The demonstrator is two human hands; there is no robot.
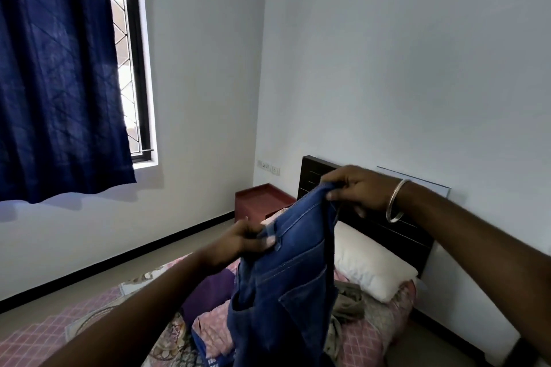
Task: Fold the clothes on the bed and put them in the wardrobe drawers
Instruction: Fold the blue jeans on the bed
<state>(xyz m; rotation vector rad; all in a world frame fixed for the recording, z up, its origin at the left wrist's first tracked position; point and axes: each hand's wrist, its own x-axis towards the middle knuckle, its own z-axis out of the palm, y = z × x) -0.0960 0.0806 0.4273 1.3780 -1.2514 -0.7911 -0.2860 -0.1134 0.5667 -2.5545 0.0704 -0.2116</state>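
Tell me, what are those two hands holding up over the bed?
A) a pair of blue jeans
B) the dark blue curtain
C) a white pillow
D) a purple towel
A: the left hand and the right hand each grip the waistband of the blue jeans, which hang down above the bed; the white pillow lies untouched by the headboard.
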